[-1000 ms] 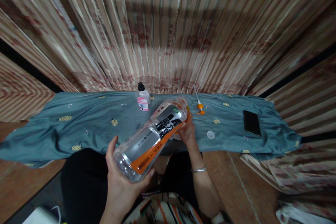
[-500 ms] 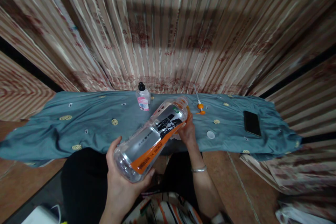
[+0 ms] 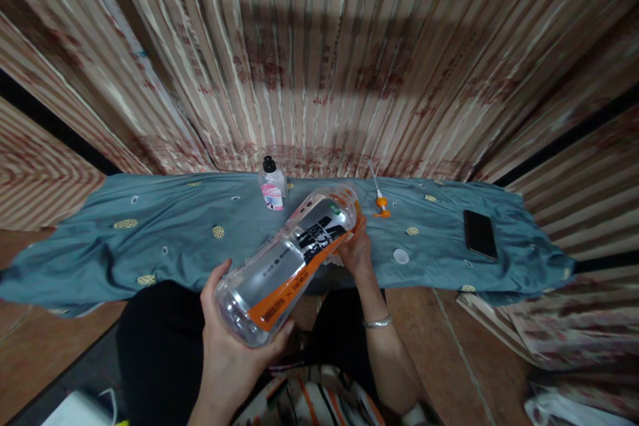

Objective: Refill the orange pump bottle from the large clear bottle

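Observation:
A large clear plastic bottle with a silver and orange label lies tilted between my hands, its neck end toward the far right. My left hand grips the base, thumb and fingers on either side. Near the neck end, my right hand is wrapped around the bottle's far right side, its fingers partly hidden by the bottle. Behind the bottle stands a small clear bottle with a black pump top and a pink label. An orange and white pump head with a thin tube lies on the cloth to the right.
A teal cloth with a pineapple print covers the low table. On it are a small white disc and, at the right, a black phone. Striped curtains hang close behind the table. A white object sits at lower left.

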A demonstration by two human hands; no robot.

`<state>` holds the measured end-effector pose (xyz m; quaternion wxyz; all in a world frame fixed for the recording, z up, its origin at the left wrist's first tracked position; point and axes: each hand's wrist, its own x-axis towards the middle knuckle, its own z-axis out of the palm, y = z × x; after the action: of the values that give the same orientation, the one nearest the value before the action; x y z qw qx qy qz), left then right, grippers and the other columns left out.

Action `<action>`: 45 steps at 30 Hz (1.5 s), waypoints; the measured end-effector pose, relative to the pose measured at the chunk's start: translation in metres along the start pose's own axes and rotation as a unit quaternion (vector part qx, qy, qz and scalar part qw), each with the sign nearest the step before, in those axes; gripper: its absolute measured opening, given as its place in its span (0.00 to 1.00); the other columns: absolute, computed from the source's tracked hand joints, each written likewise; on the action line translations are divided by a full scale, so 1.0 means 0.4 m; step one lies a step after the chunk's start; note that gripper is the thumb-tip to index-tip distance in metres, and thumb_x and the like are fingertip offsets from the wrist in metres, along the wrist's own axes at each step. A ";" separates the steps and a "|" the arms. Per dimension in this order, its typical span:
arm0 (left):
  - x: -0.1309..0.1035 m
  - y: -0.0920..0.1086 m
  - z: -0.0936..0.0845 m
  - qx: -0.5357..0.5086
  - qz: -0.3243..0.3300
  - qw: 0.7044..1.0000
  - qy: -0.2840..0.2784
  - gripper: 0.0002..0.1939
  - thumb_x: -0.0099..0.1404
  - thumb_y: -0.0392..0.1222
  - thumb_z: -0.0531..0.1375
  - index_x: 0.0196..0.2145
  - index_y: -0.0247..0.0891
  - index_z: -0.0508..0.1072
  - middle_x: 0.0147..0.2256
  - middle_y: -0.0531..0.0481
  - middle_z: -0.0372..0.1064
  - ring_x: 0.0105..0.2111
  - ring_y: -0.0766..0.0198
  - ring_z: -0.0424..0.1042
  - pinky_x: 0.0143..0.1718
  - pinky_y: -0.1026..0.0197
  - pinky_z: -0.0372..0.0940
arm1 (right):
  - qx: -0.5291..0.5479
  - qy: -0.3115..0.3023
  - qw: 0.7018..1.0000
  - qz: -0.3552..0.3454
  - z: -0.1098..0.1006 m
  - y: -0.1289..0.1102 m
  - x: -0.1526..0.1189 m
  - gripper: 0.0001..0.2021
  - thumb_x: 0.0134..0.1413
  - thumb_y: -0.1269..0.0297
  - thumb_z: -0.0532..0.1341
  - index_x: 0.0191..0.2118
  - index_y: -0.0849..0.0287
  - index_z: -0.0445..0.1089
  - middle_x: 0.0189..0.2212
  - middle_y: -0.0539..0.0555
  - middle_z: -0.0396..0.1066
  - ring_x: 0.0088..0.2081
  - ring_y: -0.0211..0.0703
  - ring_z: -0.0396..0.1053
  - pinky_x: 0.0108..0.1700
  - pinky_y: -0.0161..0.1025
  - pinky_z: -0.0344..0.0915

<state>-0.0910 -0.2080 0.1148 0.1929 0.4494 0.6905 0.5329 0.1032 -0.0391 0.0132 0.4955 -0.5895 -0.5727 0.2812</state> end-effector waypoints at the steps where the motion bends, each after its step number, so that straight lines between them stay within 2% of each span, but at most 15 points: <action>1: 0.000 0.000 0.000 -0.001 0.000 1.000 -0.001 0.50 0.47 0.54 0.74 0.64 0.47 0.61 0.46 0.48 0.73 0.41 0.50 0.78 0.45 0.44 0.76 | -0.002 -0.001 1.000 0.001 0.000 0.000 0.000 0.36 0.47 0.49 0.69 0.59 0.58 0.61 0.47 0.61 0.78 0.49 0.59 0.79 0.49 0.51 0.75; 4: 0.000 -0.002 0.000 -0.004 -0.003 1.000 -0.002 0.48 0.48 0.52 0.73 0.64 0.50 0.62 0.46 0.49 0.72 0.41 0.50 0.78 0.45 0.44 0.77 | -0.001 -0.003 1.000 -0.002 -0.002 -0.002 0.000 0.36 0.47 0.48 0.69 0.59 0.59 0.60 0.48 0.61 0.78 0.49 0.59 0.78 0.49 0.51 0.75; 8: 0.000 -0.003 0.002 -0.002 -0.002 1.000 0.006 0.50 0.46 0.54 0.74 0.64 0.47 0.62 0.49 0.46 0.71 0.43 0.48 0.77 0.48 0.39 0.75 | 0.011 -0.004 1.000 -0.009 -0.004 -0.005 -0.001 0.36 0.47 0.49 0.69 0.59 0.59 0.61 0.48 0.62 0.78 0.49 0.59 0.79 0.49 0.52 0.75; 16: 0.002 0.001 -0.001 0.004 0.000 1.000 0.005 0.49 0.45 0.54 0.74 0.63 0.46 0.62 0.51 0.45 0.70 0.45 0.47 0.76 0.49 0.38 0.75 | 0.010 -0.003 1.000 -0.001 0.000 -0.002 0.000 0.38 0.47 0.49 0.69 0.60 0.60 0.60 0.49 0.63 0.78 0.49 0.60 0.79 0.50 0.53 0.75; 27: 0.000 -0.003 0.002 0.004 0.004 1.000 0.009 0.50 0.46 0.56 0.74 0.64 0.46 0.62 0.46 0.47 0.72 0.40 0.50 0.77 0.44 0.42 0.76 | 0.006 -0.012 1.000 0.003 -0.005 -0.012 -0.002 0.40 0.47 0.49 0.69 0.64 0.61 0.59 0.51 0.64 0.78 0.51 0.61 0.79 0.51 0.53 0.75; 33: -0.002 -0.003 -0.001 -0.011 -0.005 1.000 0.000 0.48 0.47 0.51 0.74 0.64 0.49 0.62 0.43 0.50 0.74 0.39 0.50 0.78 0.41 0.45 0.77 | 0.001 -0.014 1.000 0.005 -0.005 -0.009 -0.004 0.40 0.47 0.49 0.69 0.63 0.61 0.60 0.52 0.65 0.78 0.50 0.60 0.79 0.49 0.50 0.76; 38: -0.002 -0.006 -0.002 -0.003 -0.007 1.000 -0.004 0.49 0.47 0.52 0.73 0.64 0.47 0.61 0.45 0.50 0.73 0.40 0.50 0.78 0.43 0.43 0.76 | 0.007 -0.007 1.000 -0.005 -0.001 -0.009 -0.004 0.41 0.47 0.48 0.69 0.64 0.60 0.58 0.52 0.64 0.77 0.51 0.60 0.78 0.49 0.50 0.75; 41: -0.001 -0.006 -0.002 0.001 0.000 1.000 -0.005 0.49 0.47 0.53 0.74 0.64 0.45 0.61 0.43 0.50 0.73 0.38 0.51 0.78 0.41 0.44 0.76 | 0.017 -0.008 1.000 -0.013 0.000 -0.010 -0.004 0.40 0.47 0.48 0.68 0.63 0.60 0.58 0.53 0.64 0.77 0.51 0.58 0.78 0.50 0.49 0.75; 45: -0.001 -0.007 -0.002 0.006 0.014 1.000 -0.005 0.47 0.49 0.51 0.73 0.64 0.46 0.61 0.45 0.48 0.73 0.39 0.52 0.78 0.42 0.46 0.76 | 0.004 -0.006 1.000 -0.005 0.000 -0.011 -0.003 0.40 0.47 0.48 0.68 0.63 0.59 0.58 0.52 0.63 0.77 0.51 0.59 0.79 0.50 0.50 0.75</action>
<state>-0.0927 -0.2088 0.1127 0.1861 0.4631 0.6864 0.5289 0.1014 -0.0410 0.0169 0.4957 -0.5830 -0.5773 0.2849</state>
